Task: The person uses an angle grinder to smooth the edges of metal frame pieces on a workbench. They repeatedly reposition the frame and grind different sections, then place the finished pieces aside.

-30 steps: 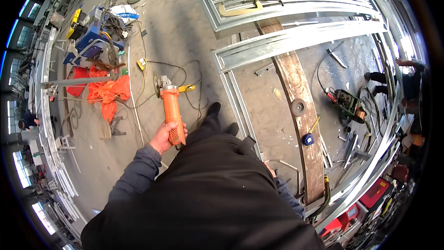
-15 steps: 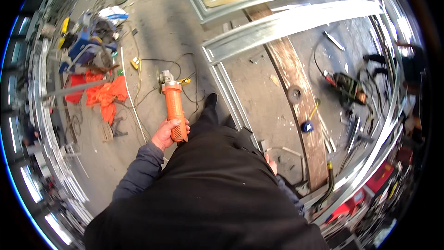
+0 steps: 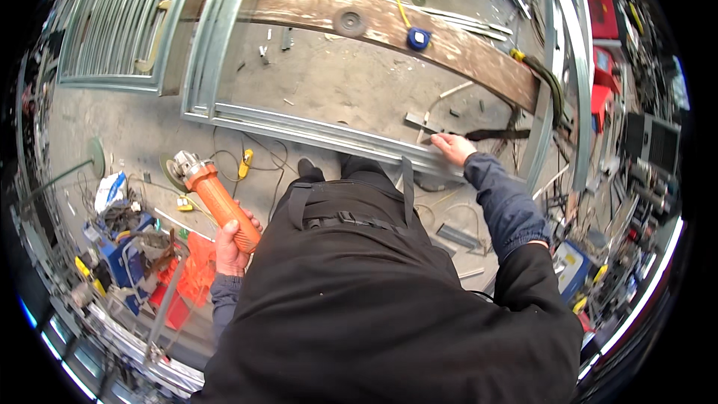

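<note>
My left hand [image 3: 233, 245] is closed around the orange body of an angle grinder [image 3: 223, 206]. The grinder's metal head and round disc [image 3: 173, 172] point up and to the left, away from my body. On the right, my right hand [image 3: 454, 150] is over the near rail of a galvanized metal frame [image 3: 314, 133], its fingers drawn together. What they hold, if anything, is hidden. Just past the fingertips lies a short grey metal piece [image 3: 420, 123], and a dark strip [image 3: 497, 135] is beside the hand.
A worn wooden plank [image 3: 299, 4] crosses beyond the rail, bearing a grinding disc [image 3: 349, 22] and a blue tape measure [image 3: 418, 38]. Cables and a yellow connector [image 3: 245, 163] lie on the floor near my feet. Orange cloth [image 3: 196, 269] and clutter sit at left; red cases [image 3: 603, 11] at right.
My view has turned to the right, so the frame now runs across in front of me. My right hand has come into full view over the rail; the grinder stays in my left.
</note>
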`<state>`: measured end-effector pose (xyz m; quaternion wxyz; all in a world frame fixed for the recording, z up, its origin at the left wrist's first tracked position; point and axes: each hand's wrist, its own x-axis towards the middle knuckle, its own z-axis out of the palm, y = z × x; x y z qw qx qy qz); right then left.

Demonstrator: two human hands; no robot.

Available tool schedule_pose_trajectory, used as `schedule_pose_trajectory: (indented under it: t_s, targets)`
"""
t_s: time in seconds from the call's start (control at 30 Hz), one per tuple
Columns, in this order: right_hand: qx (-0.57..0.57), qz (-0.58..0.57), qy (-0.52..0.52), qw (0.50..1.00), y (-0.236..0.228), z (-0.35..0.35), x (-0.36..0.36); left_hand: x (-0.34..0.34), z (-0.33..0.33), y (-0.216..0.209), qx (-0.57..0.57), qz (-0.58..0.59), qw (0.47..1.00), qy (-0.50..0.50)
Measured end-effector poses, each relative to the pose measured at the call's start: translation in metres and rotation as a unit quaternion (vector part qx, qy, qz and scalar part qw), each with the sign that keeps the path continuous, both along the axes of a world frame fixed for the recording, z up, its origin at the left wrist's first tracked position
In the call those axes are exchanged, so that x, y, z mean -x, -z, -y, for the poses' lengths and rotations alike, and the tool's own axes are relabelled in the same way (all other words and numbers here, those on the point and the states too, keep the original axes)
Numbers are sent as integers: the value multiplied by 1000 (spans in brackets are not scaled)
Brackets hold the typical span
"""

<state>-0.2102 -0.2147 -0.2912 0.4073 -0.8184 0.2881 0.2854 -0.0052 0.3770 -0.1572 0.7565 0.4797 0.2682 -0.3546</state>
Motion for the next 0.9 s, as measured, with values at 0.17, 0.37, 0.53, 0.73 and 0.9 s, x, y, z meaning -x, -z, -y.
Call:
schedule_pose_trajectory:
  t_s: [0.17,0.37,0.53,0.73,0.9]
  targets:
    - [145,34,-23,989,-33,-10,58,-19,-3,2,38,22,994,103]
    - [462,119,125,870,13,-64,96,-27,-19,-3,41,54,979,191]
    - [487,241,420,726,34,-152,101,-21,-53,-10,27,64,978,195]
    - [402,222,423,781,60,-241,135,-26,-70,-2,27,47,982,180]
    - [464,278,376,752,7,-181,117,-28,-57,-10,40,24,987,157]
